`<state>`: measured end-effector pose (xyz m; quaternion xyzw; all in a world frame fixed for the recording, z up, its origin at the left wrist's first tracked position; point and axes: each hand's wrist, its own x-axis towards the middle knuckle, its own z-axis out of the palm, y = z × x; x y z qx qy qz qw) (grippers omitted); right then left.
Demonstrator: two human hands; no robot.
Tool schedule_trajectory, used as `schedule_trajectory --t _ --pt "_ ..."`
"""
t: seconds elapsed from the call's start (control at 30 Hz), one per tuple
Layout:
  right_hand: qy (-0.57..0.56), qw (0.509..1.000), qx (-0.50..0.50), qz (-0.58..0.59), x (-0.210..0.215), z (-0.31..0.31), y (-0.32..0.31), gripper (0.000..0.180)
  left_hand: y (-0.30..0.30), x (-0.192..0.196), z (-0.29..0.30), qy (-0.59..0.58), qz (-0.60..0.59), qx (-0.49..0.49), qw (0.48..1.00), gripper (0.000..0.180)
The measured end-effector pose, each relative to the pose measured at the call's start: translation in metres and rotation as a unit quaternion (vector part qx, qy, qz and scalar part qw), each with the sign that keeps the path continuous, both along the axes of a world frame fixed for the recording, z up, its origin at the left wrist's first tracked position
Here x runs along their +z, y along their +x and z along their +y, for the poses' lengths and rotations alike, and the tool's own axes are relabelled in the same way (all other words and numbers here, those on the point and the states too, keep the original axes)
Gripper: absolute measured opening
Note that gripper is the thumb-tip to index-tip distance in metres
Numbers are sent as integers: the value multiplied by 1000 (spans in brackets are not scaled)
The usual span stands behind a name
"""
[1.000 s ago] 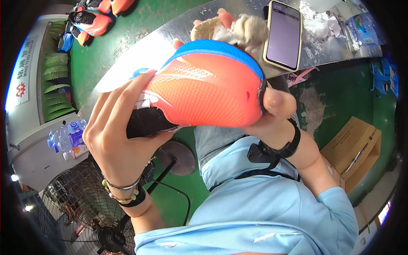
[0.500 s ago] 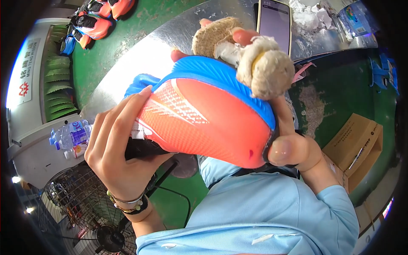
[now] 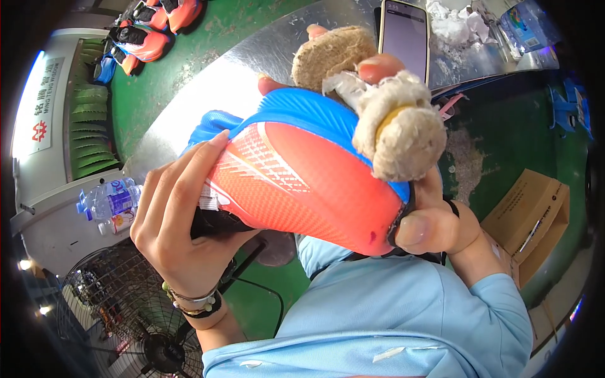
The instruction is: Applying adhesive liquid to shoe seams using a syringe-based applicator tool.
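Note:
An orange-red sports shoe (image 3: 315, 183) with a blue ribbed sole and a black opening is held up in front of my chest by both hands. My left hand (image 3: 183, 208) closes around its ankle end, fingers over the side and the palm underneath. My right hand (image 3: 428, 227) grips the other end, its thumb at the black edge beside a small dark red spot. Right-hand fingers, partly hidden, also hold a beige wad of fluffy cloth (image 3: 409, 145) with a yellow band. A coarse tan pad (image 3: 334, 57) sits among the fingertips above the sole.
Behind the shoe is a shiny metal table (image 3: 252, 63) bearing a phone (image 3: 404, 41), white scraps (image 3: 454, 25) and a plastic bottle (image 3: 528, 28). More orange shoes (image 3: 142, 41) are at upper left. Two bottles (image 3: 113, 201) and a caged fan (image 3: 126, 302) are left; an open carton (image 3: 529, 214) is right.
The cloth wad has moved down and to the right, nearer to me. The shoe has tilted slightly, its right end lower. Both hands keep their hold.

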<state>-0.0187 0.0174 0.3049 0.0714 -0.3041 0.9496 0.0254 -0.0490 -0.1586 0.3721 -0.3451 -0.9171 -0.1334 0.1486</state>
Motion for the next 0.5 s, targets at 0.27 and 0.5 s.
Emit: schedule_trajectory --t 0.27,0.5 --pt "-32 999 27 18 6 7 5 90 6 1 1 -17 48 12 999 65" --pt "73 995 5 61 2 6 9 101 8 3 -1 -9 49 11 999 65"
